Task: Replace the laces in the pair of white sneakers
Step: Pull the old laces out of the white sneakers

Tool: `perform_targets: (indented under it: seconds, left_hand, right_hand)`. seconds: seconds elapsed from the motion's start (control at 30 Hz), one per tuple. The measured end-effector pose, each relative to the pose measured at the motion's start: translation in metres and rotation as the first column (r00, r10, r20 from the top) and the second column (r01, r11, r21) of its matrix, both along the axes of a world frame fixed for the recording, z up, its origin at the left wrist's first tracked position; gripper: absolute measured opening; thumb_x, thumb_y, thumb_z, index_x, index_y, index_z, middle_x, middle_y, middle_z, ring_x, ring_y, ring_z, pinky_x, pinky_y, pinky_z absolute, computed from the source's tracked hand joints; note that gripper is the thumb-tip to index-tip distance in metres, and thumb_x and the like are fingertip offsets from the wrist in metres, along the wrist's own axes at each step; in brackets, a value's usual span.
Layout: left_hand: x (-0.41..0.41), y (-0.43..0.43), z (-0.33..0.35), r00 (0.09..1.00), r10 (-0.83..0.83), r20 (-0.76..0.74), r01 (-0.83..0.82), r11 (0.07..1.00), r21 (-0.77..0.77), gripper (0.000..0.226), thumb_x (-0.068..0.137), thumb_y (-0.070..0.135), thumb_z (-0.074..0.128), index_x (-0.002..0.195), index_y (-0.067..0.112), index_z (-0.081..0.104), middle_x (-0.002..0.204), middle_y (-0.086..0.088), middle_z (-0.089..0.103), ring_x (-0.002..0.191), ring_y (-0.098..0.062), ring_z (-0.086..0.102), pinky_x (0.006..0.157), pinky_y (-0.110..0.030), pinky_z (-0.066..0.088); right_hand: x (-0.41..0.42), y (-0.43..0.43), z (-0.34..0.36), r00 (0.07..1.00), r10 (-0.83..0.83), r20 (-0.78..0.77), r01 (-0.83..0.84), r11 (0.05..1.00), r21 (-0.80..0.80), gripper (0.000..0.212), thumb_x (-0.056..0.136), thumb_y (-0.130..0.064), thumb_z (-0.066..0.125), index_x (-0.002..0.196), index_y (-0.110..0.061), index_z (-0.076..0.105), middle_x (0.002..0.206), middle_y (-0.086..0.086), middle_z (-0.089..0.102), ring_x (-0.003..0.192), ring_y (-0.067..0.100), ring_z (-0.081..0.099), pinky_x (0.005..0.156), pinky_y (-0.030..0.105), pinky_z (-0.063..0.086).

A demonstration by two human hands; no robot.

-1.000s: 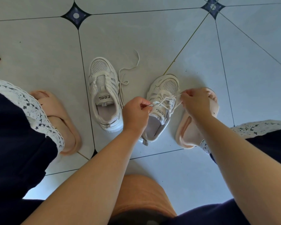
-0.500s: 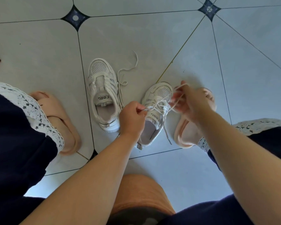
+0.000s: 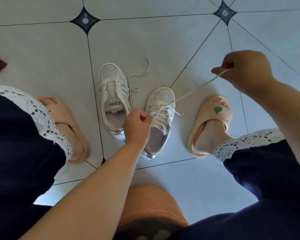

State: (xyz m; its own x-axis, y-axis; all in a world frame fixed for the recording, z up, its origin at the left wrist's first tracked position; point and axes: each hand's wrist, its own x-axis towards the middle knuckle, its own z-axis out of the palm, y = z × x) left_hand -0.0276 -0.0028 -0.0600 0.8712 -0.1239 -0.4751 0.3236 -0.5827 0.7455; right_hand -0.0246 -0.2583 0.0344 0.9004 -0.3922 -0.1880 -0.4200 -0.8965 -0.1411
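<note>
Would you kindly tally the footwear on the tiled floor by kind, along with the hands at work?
White mesh sneakers: 2
Pale pink foam slide sandals: 2
Bare hands pinching the white shoelace, left hand and right hand: 2
Total: 6

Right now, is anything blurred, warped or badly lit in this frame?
Head view: right hand and the taut lace are slightly motion-smeared; the sneakers and the left hand look sharp; floor joints bow from the wide lens; light is soft, without glare.
</note>
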Motion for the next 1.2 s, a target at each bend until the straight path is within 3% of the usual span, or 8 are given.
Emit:
perform_targets:
  seconds: [0.17, 0.33, 0.73, 0.87, 0.93, 1.03, 1.07, 1.2]
  left_hand:
    - [-0.002, 0.003, -0.002, 1.000, -0.019, -0.009, 0.019, 0.999, -0.033, 0.007, 0.084, 0.013, 0.063, 0.082, 0.015, 0.057, 0.084, -0.001, 0.062, 0.080, -0.018, 0.058, 0.072, -0.029, 0.045]
    - [-0.001, 0.003, -0.004, 1.000, -0.028, 0.005, 0.028, 0.997, -0.075, 0.005, 0.083, 0.014, 0.064, 0.086, 0.017, 0.062, 0.085, 0.003, 0.062, 0.077, -0.010, 0.056, 0.072, -0.017, 0.043]
    - [0.002, 0.001, -0.007, 0.999, 0.032, 0.001, -0.032, 0.995, -0.098, 0.004, 0.078, 0.009, 0.068, 0.076, 0.013, 0.069, 0.074, 0.009, 0.062, 0.080, -0.013, 0.059, 0.074, -0.022, 0.045]
    - [0.002, -0.001, -0.006, 0.999, 0.000, 0.052, 0.004, 0.997, -0.078, 0.009, 0.079, 0.002, 0.065, 0.080, 0.009, 0.071, 0.072, 0.011, 0.059, 0.076, -0.008, 0.056, 0.066, -0.007, 0.038]
    - [0.003, 0.001, -0.007, 0.998, -0.009, 0.064, 0.014, 0.998, -0.067, 0.009, 0.079, 0.001, 0.064, 0.081, 0.007, 0.070, 0.073, 0.010, 0.059, 0.076, -0.007, 0.055, 0.064, -0.002, 0.037]
    - [0.000, 0.001, -0.007, 0.997, -0.051, 0.064, 0.055, 0.996, -0.068, 0.007, 0.079, 0.003, 0.064, 0.080, 0.006, 0.070, 0.075, 0.007, 0.061, 0.077, -0.009, 0.056, 0.065, -0.006, 0.038]
    - [-0.001, 0.000, -0.007, 0.997, -0.057, 0.061, 0.062, 0.996, -0.069, 0.006, 0.079, 0.003, 0.064, 0.080, 0.006, 0.070, 0.075, 0.007, 0.061, 0.077, -0.009, 0.056, 0.065, -0.007, 0.039]
    - [-0.001, -0.001, -0.008, 0.996, -0.066, 0.058, 0.070, 0.996, -0.064, 0.005, 0.079, 0.005, 0.066, 0.080, 0.007, 0.070, 0.078, 0.004, 0.064, 0.079, -0.011, 0.057, 0.065, -0.011, 0.040]
  right_hand:
    - [-0.023, 0.048, -0.021, 0.659, 0.414, -0.628, -0.363, 0.906, 0.217, 0.016, 0.078, -0.029, 0.070, 0.091, -0.022, 0.064, 0.092, -0.001, 0.063, 0.087, 0.018, 0.053, 0.073, 0.026, 0.040]
    - [-0.007, 0.093, -0.047, 0.978, 0.132, -0.164, -0.060, 0.921, 0.386, 0.025, 0.090, -0.017, 0.054, 0.112, -0.019, 0.065, 0.113, -0.001, 0.066, 0.105, 0.014, 0.058, 0.092, 0.022, 0.037]
    - [0.005, 0.127, -0.079, 0.893, 0.379, -0.242, -0.338, 0.921, 0.193, 0.023, 0.081, -0.007, 0.052, 0.094, -0.023, 0.062, 0.103, 0.000, 0.061, 0.096, 0.025, 0.058, 0.069, 0.029, 0.037]
    - [-0.002, 0.122, -0.083, 0.973, 0.054, -0.224, 0.011, 0.961, 0.277, 0.025, 0.081, -0.002, 0.044, 0.096, -0.013, 0.061, 0.102, 0.006, 0.061, 0.094, 0.027, 0.058, 0.069, 0.030, 0.039]
    - [-0.007, 0.113, -0.085, 0.889, -0.387, -0.245, 0.458, 0.744, 0.486, 0.024, 0.086, 0.000, 0.042, 0.097, -0.002, 0.064, 0.096, 0.016, 0.065, 0.090, 0.030, 0.062, 0.075, 0.032, 0.047]
    - [-0.019, 0.107, -0.075, 0.428, -0.745, -0.511, 0.731, -0.047, 0.681, 0.017, 0.091, 0.003, 0.042, 0.086, 0.000, 0.057, 0.083, 0.013, 0.059, 0.070, 0.018, 0.058, 0.068, 0.028, 0.050]
    - [-0.023, 0.106, -0.076, 0.433, -0.738, -0.518, 0.754, -0.019, 0.657, 0.018, 0.092, 0.002, 0.042, 0.082, -0.003, 0.056, 0.083, 0.010, 0.057, 0.069, 0.016, 0.056, 0.069, 0.027, 0.049]
    - [-0.025, 0.104, -0.078, 0.948, -0.273, -0.163, 0.318, 0.826, 0.466, 0.032, 0.089, -0.002, 0.044, 0.115, -0.014, 0.059, 0.105, -0.005, 0.057, 0.096, 0.011, 0.054, 0.086, 0.023, 0.040]
